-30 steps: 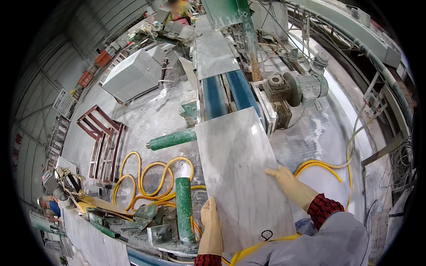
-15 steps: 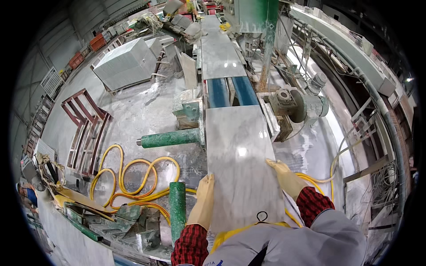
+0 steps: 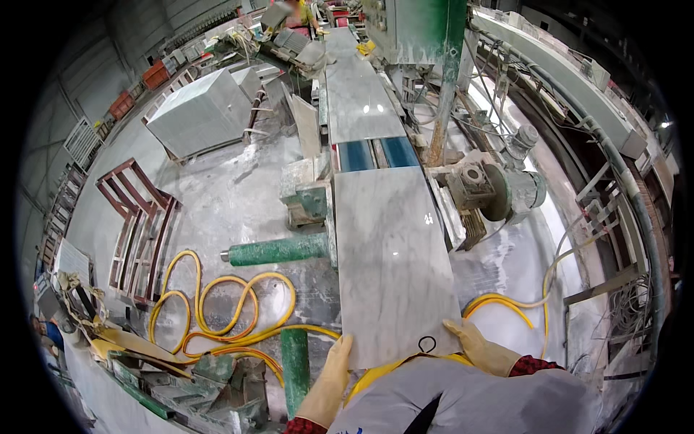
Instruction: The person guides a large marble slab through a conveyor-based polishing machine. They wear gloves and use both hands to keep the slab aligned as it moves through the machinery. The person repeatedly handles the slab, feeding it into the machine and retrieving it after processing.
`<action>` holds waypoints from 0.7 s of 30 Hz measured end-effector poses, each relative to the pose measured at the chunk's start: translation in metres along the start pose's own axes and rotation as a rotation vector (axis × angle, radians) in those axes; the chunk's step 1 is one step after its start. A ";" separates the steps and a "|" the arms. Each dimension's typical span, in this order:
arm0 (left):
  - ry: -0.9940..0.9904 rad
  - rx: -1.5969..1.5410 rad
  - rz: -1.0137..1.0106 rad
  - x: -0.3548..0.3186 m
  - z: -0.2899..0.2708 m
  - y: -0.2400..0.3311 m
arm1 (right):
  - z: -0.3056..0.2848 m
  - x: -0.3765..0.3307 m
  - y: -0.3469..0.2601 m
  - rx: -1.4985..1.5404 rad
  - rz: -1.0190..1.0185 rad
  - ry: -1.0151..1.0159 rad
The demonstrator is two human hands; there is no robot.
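Observation:
A long grey-white marble slab [image 3: 394,253] lies flat in front of me, its near end close to my body. My left hand [image 3: 331,376], in a cream glove, is at the slab's near left corner, with its fingers closed on the edge. On the opposite edge my right hand [image 3: 481,349], gloved alike, grips near the right corner; its thumb shows along the edge and the other fingers are mostly hidden. Beyond the slab, blue conveyor belts [image 3: 400,153] show in a short gap. Past them lies another marble slab [image 3: 361,98].
Left of the slab are a green roller [image 3: 278,249], an upright green post [image 3: 295,369] and coiled yellow hose [image 3: 242,278]. A motor [image 3: 524,194] stands on the right. Farther left are a reddish metal rack [image 3: 144,224] and a stack of pale slabs [image 3: 202,112].
Both hands have come back toward me along the slab's edges to its near end. The gap showing the blue belts has narrowed between the two slabs. My view has shifted slightly.

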State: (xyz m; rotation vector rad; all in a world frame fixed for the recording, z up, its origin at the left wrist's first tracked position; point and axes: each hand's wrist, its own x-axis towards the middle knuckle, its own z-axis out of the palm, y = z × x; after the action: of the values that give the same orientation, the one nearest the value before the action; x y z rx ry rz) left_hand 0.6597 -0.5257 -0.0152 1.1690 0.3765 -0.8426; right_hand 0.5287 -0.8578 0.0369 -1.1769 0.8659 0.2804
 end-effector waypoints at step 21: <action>0.137 0.159 0.176 0.115 0.060 0.082 | -0.024 0.143 -0.090 -0.266 -0.163 0.020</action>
State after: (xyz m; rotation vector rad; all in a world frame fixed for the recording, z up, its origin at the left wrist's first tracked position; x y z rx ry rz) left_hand 0.7860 -0.6135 -0.0156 1.3913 0.3169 -0.6496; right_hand 0.6669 -0.9480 -0.0069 -1.4917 0.7599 0.2559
